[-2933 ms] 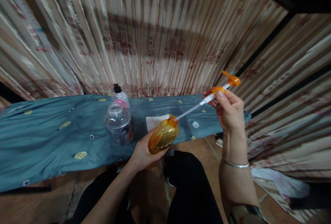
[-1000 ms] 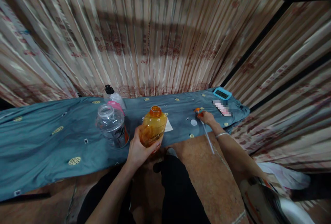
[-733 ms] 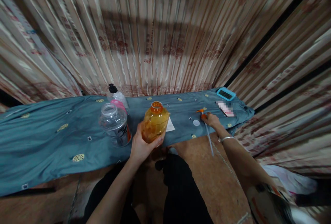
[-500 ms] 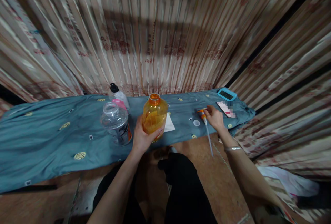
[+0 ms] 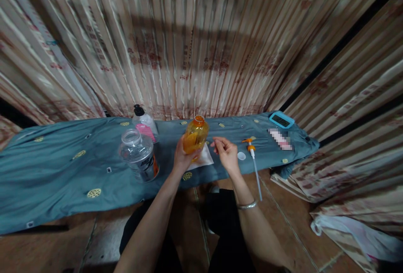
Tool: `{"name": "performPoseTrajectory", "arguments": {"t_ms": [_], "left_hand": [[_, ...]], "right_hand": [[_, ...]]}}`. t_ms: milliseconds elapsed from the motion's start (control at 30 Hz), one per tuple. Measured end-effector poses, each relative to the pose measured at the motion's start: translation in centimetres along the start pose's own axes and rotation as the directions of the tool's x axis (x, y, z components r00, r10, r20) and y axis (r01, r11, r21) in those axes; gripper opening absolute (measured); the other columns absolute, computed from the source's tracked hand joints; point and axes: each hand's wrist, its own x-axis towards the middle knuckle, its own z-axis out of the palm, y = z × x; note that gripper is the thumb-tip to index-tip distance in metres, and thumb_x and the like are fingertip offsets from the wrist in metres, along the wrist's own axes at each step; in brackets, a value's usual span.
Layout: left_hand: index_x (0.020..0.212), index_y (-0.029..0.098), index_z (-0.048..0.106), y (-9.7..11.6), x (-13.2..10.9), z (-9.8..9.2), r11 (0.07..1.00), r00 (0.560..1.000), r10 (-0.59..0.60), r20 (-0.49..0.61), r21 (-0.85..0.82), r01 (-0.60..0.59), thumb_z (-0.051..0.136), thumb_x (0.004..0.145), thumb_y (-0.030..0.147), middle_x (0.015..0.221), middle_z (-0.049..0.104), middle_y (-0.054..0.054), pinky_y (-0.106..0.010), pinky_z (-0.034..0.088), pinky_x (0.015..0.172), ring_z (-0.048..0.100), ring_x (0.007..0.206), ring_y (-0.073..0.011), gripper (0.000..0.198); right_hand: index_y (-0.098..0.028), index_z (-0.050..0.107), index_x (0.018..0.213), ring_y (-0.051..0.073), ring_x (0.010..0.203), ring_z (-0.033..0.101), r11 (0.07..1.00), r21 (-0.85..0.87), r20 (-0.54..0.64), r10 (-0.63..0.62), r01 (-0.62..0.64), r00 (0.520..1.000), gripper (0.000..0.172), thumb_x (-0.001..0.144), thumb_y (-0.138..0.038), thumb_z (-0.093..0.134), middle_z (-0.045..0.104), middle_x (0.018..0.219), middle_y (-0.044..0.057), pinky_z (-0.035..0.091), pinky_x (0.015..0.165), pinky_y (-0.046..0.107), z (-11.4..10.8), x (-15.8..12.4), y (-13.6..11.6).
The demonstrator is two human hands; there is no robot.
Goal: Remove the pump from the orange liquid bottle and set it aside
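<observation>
Just right of frame centre: amber bottle (image 5: pixel 197 134), one, see-through; open mouth facing up, long axis near upright with the top leaning slightly right. Left hand (image 5: pixel 183 155): fingers closed round the bottle's lower left side, gripping it. Right hand (image 5: pixel 229 156): just right of the bottle, apart from it; fingers half bent and loosely parted, tips toward the bottle, nothing seen between them. Silver bracelet (image 5: pixel 247 206) on the right wrist.

Orange pump (image 5: pixel 252 153), right of the right hand: lying with its head toward the top of the frame, nozzle to the left, pale tube running down and slightly right.

Nearby items: white cloth (image 5: pixel 204 158), partly hidden behind the bottle, contact between the two not certain; whitish disc (image 5: pixel 241 156), between right hand and pump; clear jar (image 5: pixel 141 166), upright, uncapped, left of the bottle; pink-labelled bottle (image 5: pixel 145 129), black top, just behind the jar; blue-framed clock (image 5: pixel 281 119), right; pink flat item (image 5: pixel 280 139), pixelated, below the clock.

Edges: table (image 5: pixel 69 174), teal-covered; near edge overhung by the pump's tube, far edge along the pleated curtain (image 5: pixel 189 67). Strip of cover between jar and left hand; wider stretch left of the jar.
</observation>
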Motion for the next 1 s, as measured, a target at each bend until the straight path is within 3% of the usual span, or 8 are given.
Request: {"name": "performPoseTrajectory", "arguments": {"t_ms": [233, 400, 567, 700, 800, 867, 933, 1000], "left_hand": [[0.128, 0.020, 0.044, -1.5, 0.1, 0.3, 0.992, 0.998, 0.010, 0.069, -0.125, -0.002, 0.081, 0.062, 0.035, 0.125, 0.062, -0.008, -0.040, 0.047, 0.103, 0.061, 0.116, -0.0234, 0.077], [0.133, 0.018, 0.040, -0.7, -1.1, -1.0, 1.000, 0.999, 0.005, 0.041, -0.007, -0.004, 0.082, 0.061, 0.035, 0.138, 0.053, -0.014, -0.045, 0.038, 0.112, 0.052, 0.129, -0.0275, 0.086], [0.137, 0.018, 0.041, 2.2, -4.6, -3.4, 0.985, 1.000, 0.014, 0.008, 0.174, -0.015, 0.079, 0.064, 0.031, 0.147, 0.045, -0.016, -0.051, 0.031, 0.117, 0.041, 0.139, -0.0315, 0.083], [0.124, 0.021, 0.058, 6.2, -8.8, -7.3, 0.978, 0.993, 0.103, 0.060, 0.178, -0.112, 0.067, 0.080, 0.035, 0.129, 0.061, -0.011, -0.043, 0.048, 0.106, 0.058, 0.122, -0.0261, 0.047], [0.100, 0.024, 0.069, 8.1, -10.8, -11.1, 0.937, 0.972, 0.212, -0.107, 0.306, -0.170, 0.058, 0.088, 0.034, 0.107, 0.069, -0.007, -0.039, 0.051, 0.101, 0.065, 0.107, -0.0230, 0.019], [0.107, 0.024, 0.067, 8.0, -10.9, -13.2, 0.915, 0.918, 0.268, -0.293, 0.375, -0.148, 0.056, 0.090, 0.034, 0.114, 0.067, -0.007, -0.042, 0.045, 0.108, 0.060, 0.116, -0.0237, 0.023], [0.134, 0.025, 0.049, 7.0, -9.9, -14.2, 0.922, 0.842, 0.288, -0.456, 0.371, -0.114, 0.063, 0.085, 0.038, 0.141, 0.051, -0.010, -0.044, 0.035, 0.116, 0.045, 0.135, -0.0255, 0.052], [0.149, 0.025, 0.024, 5.5, -8.1, -14.2, 0.946, 0.842, 0.213, -0.496, 0.318, -0.052, 0.077, 0.072, 0.041, 0.156, 0.032, -0.015, -0.046, 0.025, 0.120, 0.028, 0.147, -0.0283, 0.094]], "right_hand": [[-0.016, 0.065, 0.095, 0.009, 0.054, 0.056, 0.996, -0.041, 0.005, 0.082, -0.082, 0.997, 0.034, 0.091, -0.049, 0.056, 0.066, 0.072, -0.002, 0.047, 0.057, 0.026, 0.3, -0.5, 2.7], [-0.016, 0.065, 0.096, 0.010, 0.055, 0.057, 0.994, -0.080, 0.021, 0.077, -0.075, 0.997, 0.035, 0.091, -0.050, 0.056, 0.066, 0.073, -0.002, 0.048, 0.058, 0.027, 0.1, -0.2, 2.6], [-0.017, 0.065, 0.100, 0.010, 0.056, 0.055, 0.984, -0.169, 0.018, 0.053, -0.049, 0.998, 0.036, 0.092, -0.050, 0.053, 0.067, 0.076, -0.001, 0.046, 0.059, 0.028, -0.8, 0.0, 2.8], [-0.018, 0.064, 0.097, 0.010, 0.054, 0.048, 0.976, -0.219, -0.049, 0.007, -0.018, 0.999, 0.036, 0.093, -0.050, 0.050, 0.061, 0.070, -0.003, 0.040, 0.060, 0.029, -2.2, 0.6, 2.9], [-0.018, 0.064, 0.095, 0.011, 0.056, 0.048, 0.982, -0.191, -0.118, -0.018, -0.005, 0.993, 0.036, 0.093, -0.050, 0.048, 0.053, 0.063, -0.005, 0.040, 0.061, 0.029, -3.1, 0.7, 1.7], [-0.017, 0.064, 0.096, 0.011, 0.054, 0.047, 0.988, -0.158, -0.148, -0.028, 0.004, 0.989, 0.036, 0.093, -0.050, 0.048, 0.050, 0.060, -0.006, 0.038, 0.057, 0.028, -3.3, 0.0, 0.0], [-0.017, 0.066, 0.099, 0.011, 0.056, 0.049, 0.991, -0.129, -0.143, -0.040, 0.022, 0.989, 0.037, 0.092, -0.049, 0.050, 0.053, 0.063, -0.004, 0.038, 0.056, 0.027, -3.0, -1.3, -2.0], [-0.019, 0.068, 0.099, 0.012, 0.060, 0.051, 0.994, -0.093, -0.078, -0.058, 0.051, 0.995, 0.035, 0.091, -0.048, 0.052, 0.058, 0.068, -0.003, 0.040, 0.060, 0.028, -1.9, -3.2, -3.8]]}}
